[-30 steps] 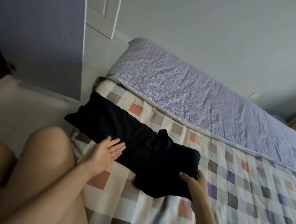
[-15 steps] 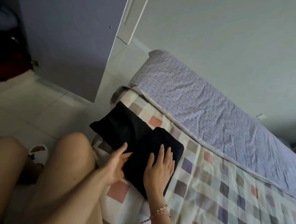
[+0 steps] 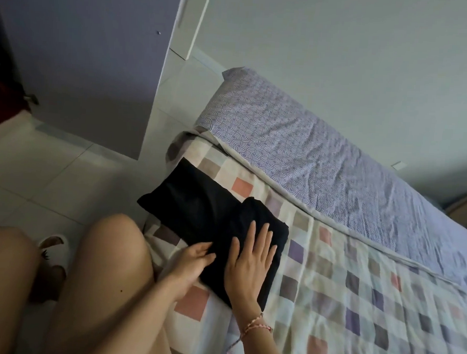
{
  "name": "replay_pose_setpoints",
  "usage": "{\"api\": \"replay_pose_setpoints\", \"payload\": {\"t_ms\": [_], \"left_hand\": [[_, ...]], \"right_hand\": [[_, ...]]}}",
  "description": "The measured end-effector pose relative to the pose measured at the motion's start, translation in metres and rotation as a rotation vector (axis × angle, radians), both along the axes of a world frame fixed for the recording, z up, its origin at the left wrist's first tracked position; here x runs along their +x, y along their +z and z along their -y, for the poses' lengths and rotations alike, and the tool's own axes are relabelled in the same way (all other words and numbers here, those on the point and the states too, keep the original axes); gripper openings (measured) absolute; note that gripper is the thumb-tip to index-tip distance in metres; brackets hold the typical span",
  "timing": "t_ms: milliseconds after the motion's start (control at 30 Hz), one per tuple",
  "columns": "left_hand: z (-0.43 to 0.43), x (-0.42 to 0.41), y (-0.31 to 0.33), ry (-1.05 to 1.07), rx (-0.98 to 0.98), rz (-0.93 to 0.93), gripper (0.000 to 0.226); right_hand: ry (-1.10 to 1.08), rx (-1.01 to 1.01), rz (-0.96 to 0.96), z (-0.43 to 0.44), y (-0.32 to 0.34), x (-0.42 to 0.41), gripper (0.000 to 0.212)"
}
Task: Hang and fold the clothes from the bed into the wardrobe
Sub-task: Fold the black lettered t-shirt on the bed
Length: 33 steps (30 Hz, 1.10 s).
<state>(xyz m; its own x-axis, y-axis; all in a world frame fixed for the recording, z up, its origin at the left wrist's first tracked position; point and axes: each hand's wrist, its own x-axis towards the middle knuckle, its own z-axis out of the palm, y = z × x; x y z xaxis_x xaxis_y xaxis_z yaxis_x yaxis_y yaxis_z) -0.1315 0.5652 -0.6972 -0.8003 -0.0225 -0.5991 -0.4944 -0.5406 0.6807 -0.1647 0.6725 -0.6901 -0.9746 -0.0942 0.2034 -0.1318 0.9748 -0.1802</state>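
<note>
Where the checked quilt (image 3: 356,293) covers the near corner of the bed (image 3: 297,142), a folded black garment (image 3: 197,210) is pressed flat.
The right hand (image 3: 251,262) is laid on the doubled-over part with fingers straight; the left hand (image 3: 191,264) is set just beside it, fingers loosely bent on the cloth's edge.

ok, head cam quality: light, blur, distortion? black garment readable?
Head view: dim, bluish light, no glare; the folded black fabric garment reads nearly featureless. Head view: right hand flat on it and left hand at its edge look sharp. Head view: frame tilted.
</note>
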Motion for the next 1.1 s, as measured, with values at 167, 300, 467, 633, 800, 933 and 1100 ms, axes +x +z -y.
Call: {"api": "replay_pose_setpoints", "payload": {"t_ms": [167, 300, 467, 633, 800, 933, 1100], "left_hand": [[0.001, 0.000, 0.000, 0.024, 0.031, 0.028, 0.035], [0.001, -0.003, 0.002, 0.065, 0.129, 0.055, 0.036], [0.001, -0.002, 0.001, 0.067, 0.135, 0.059, 0.035], [0.002, -0.002, 0.010, 0.065, 0.170, 0.056, 0.027], [0.002, 0.004, 0.012, 0.073, 0.154, 0.035, 0.026], [0.000, 0.013, 0.022, 0.057, 0.012, -0.061, 0.025], [-0.003, 0.025, 0.039, -0.018, -0.389, -0.238, 0.027]], "right_hand": [[-0.010, 0.057, 0.268, -0.014, -0.011, -0.002, 0.104], [-0.327, -0.271, 0.137, -0.030, 0.002, 0.007, 0.068], [-0.584, -0.717, 0.353, -0.053, 0.008, 0.011, 0.058], [-0.492, -1.057, 0.633, -0.071, 0.026, 0.001, 0.041], [-0.305, -1.049, 0.624, -0.074, 0.038, -0.001, 0.034], [-0.194, -1.131, 0.577, -0.084, 0.068, -0.001, 0.029], [-0.291, -1.250, 0.496, -0.142, 0.095, 0.022, 0.021]]}}
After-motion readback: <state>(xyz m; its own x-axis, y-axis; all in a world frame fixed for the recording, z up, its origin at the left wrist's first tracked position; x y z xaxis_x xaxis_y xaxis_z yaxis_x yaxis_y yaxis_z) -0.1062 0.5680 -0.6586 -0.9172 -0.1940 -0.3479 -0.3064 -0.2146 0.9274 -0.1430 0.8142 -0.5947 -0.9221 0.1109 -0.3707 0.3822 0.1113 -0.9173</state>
